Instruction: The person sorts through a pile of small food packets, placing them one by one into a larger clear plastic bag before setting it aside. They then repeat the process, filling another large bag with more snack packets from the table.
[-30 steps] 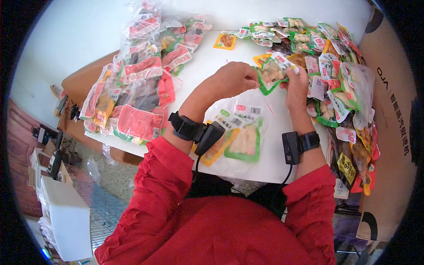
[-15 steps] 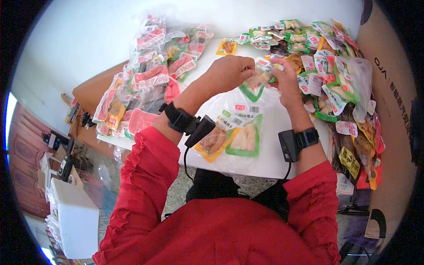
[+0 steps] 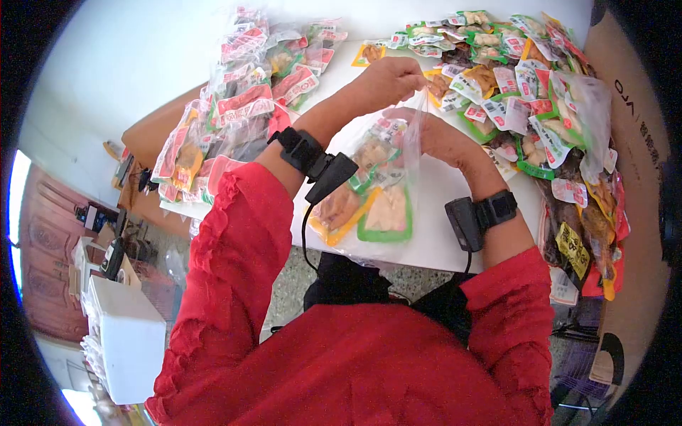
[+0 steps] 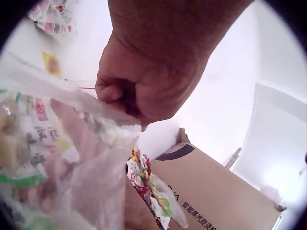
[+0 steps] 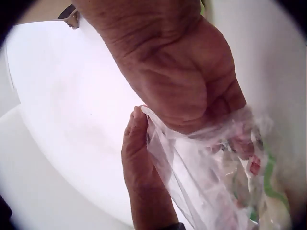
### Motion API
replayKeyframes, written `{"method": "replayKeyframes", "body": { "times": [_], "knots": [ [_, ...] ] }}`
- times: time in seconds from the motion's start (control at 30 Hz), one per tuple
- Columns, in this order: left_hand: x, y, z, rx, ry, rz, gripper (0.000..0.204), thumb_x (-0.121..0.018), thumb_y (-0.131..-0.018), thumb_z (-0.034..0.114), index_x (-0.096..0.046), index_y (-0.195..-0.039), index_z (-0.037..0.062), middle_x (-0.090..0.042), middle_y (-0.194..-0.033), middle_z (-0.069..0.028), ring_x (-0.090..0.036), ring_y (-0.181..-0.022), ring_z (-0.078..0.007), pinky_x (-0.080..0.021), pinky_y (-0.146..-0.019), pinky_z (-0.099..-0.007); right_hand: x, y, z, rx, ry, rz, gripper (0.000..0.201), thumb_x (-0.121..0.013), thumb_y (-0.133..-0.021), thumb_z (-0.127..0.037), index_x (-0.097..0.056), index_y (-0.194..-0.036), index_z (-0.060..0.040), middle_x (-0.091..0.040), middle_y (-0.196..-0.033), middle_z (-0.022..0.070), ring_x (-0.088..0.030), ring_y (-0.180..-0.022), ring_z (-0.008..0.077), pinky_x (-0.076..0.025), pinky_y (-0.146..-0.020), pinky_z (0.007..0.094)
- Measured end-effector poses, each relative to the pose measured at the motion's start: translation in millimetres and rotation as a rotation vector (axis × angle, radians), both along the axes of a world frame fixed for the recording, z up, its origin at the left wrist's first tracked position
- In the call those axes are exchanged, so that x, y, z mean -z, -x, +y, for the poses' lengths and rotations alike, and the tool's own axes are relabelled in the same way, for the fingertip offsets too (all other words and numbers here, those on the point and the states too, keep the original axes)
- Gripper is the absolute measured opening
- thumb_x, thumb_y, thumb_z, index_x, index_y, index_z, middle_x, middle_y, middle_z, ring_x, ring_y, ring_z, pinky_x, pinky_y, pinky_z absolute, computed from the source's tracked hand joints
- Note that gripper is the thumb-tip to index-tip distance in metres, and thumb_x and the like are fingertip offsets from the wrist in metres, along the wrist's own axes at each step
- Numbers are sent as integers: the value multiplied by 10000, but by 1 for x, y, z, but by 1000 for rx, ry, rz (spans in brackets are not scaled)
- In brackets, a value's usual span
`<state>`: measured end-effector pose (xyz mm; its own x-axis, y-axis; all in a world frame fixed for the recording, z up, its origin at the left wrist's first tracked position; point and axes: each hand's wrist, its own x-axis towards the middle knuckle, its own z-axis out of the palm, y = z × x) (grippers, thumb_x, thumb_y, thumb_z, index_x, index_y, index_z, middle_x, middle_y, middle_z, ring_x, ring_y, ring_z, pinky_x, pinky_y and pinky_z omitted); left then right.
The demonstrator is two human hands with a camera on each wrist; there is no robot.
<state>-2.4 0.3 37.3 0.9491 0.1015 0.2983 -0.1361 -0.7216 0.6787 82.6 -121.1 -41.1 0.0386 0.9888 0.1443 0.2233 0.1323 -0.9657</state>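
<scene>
My left hand (image 3: 389, 79) pinches the rim of a clear plastic bag (image 4: 103, 187) and draws it upward. My right hand (image 3: 446, 140) reaches through the bag's mouth, its fingers seen through the film. Those fingers are at the white label end of a green-edged food packet (image 3: 373, 155), which sits inside the bag; the fingertips are partly hidden by film and glare. Lower in the bag lie a yellow-edged packet (image 3: 338, 206) of brown food and a green-edged packet (image 3: 386, 213) of pale food, side by side at the table's front.
Red-labelled bagged packets (image 3: 245, 110) are heaped on the left of the white table (image 3: 455, 234). A large pile of mixed packets (image 3: 526, 106) covers the right side, beside a cardboard box (image 3: 643, 149). One yellow-edged packet (image 3: 369, 53) lies at the back.
The green-edged packet has gone from between my raised hands down into the bag. My left hand has lifted the bag's rim, and my right hand has moved inside the opening.
</scene>
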Motion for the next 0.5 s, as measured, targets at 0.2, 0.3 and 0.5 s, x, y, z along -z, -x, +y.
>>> {"method": "replayKeyframes", "body": {
  "times": [0.2,0.3,0.5],
  "knots": [
    [2,-6,22,57,91,-24,234,-507,-856,241,-522,-759,28,-448,-572,16,-386,-484,-52,-316,-440,-206,-6,1,-5,-29,11,147,313,-553,-795,-190,-541,-1069,-40,-564,-1031,61,-558,-868,150,-464,-741,269],
    [-6,-6,23,67,74,-43,208,-504,-835,225,-555,-755,40,-475,-549,13,-430,-486,-49,-360,-447,-214,-22,8,-14,-113,2,321,325,-546,-797,-194,-535,-1086,-45,-562,-1035,62,-557,-872,152,-463,-742,279],
    [-2,-11,9,140,24,-133,221,-494,-844,227,-530,-732,39,-453,-559,7,-416,-500,-66,-344,-455,-227,12,-6,3,-21,-69,-56,273,-542,-793,-192,-573,-1024,-48,-570,-1028,79,-567,-874,161,-470,-754,305]
  ]
}}
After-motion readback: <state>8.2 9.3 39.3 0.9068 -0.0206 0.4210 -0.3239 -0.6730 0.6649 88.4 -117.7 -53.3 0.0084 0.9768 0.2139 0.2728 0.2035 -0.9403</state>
